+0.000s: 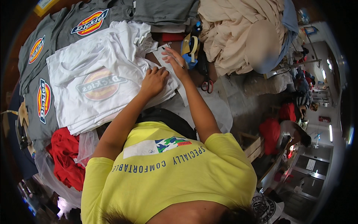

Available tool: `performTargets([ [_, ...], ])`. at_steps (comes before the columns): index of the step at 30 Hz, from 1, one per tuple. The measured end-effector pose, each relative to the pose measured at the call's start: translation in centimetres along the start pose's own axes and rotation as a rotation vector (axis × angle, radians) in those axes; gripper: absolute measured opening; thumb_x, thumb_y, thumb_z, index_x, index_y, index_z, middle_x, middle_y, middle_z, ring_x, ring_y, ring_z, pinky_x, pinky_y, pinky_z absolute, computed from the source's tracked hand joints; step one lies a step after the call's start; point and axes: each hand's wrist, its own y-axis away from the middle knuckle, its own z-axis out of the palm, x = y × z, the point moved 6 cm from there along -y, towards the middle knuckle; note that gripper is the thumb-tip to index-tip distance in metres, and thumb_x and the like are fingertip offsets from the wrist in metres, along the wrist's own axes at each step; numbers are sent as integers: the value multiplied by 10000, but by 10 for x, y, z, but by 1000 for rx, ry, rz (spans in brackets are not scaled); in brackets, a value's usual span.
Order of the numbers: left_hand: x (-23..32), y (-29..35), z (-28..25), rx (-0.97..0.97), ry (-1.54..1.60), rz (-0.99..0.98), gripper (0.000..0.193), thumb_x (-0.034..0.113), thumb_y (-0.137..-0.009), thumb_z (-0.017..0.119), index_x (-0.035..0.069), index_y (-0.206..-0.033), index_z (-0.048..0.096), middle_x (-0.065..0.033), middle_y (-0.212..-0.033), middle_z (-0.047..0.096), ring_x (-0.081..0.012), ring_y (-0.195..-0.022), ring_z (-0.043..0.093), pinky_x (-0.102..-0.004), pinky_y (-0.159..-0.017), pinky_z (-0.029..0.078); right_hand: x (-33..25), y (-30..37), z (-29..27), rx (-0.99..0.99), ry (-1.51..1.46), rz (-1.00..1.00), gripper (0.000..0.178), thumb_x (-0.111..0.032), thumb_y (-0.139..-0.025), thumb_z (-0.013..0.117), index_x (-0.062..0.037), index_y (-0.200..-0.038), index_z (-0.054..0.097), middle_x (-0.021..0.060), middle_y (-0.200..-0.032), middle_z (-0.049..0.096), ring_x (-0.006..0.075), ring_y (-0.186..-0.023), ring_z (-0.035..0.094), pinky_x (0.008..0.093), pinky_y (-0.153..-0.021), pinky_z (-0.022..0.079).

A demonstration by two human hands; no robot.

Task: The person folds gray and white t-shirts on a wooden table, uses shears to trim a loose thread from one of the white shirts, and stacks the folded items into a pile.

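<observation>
Left hand point(153, 81) presses flat and open on a stack of white T-shirts point(97, 84) on the tabletop, while the right hand point(175, 61) grips a pen point(172, 57) over a paper slip point(164, 56); steady pressure keeps it still.

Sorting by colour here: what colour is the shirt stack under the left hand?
White shirt stack, with a faded round red-and-yellow print showing through; the left hand rests on its edge. Head view.

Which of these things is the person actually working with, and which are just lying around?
In use:
left hand pressing on the white T-shirt stack
right hand holding a pen over a paper slip

Lying about:
grey T-shirts
red cloth
scissors
beige fabric pile
</observation>
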Motion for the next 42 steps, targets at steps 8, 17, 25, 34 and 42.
performTargets([
  [8, -1, 2, -4, 41, -15, 16, 219, 193, -790, 498, 100, -984, 540, -91, -1196, 545, -263, -989, 502, -395, -813, 368, 53, -34, -9, 95, 234, -65, 355, -265, -850, 635, -23, -613, 530, -19, -552, 508, 44, -548, 443, 213, -512, 358],
  [17, -2, 3, -4, 19, -3, 16, 218, 181, -796, 478, 96, -986, 540, -88, -1193, 542, -257, -987, 497, -385, -819, 363, 59, -34, -5, 11, 457, -108, 369, -263, -853, 627, -9, -612, 513, 11, -533, 492, 53, -528, 404, 239, -490, 355],
  [25, -4, 3, -1, 17, 5, 1, 222, 215, -813, 472, 118, -999, 544, -78, -1184, 543, -249, -1008, 481, -402, -851, 341, 52, -34, -3, 64, 470, -163, 351, -214, -848, 635, -15, -598, 488, 11, -510, 445, 52, -517, 358, 254, -449, 318],
  [34, -10, 3, -6, 24, 147, -62, 325, 148, -817, 511, 90, -1135, 487, -84, -1149, 569, -260, -985, 519, -383, -853, 369, 57, -37, -10, 106, 401, -217, 341, -283, -839, 630, -33, -620, 549, 55, -500, 507, 122, -455, 463, 294, -436, 361],
  [42, -36, 8, -11, 228, 675, -168, 869, 30, -746, 640, 27, -1404, 73, -85, -971, 651, -299, -880, 598, -362, -802, 446, 3, -7, 0, 28, -93, 176, 631, -557, -916, 326, -48, -677, 612, -15, -580, 514, 39, -520, 438, 171, -488, 332],
])
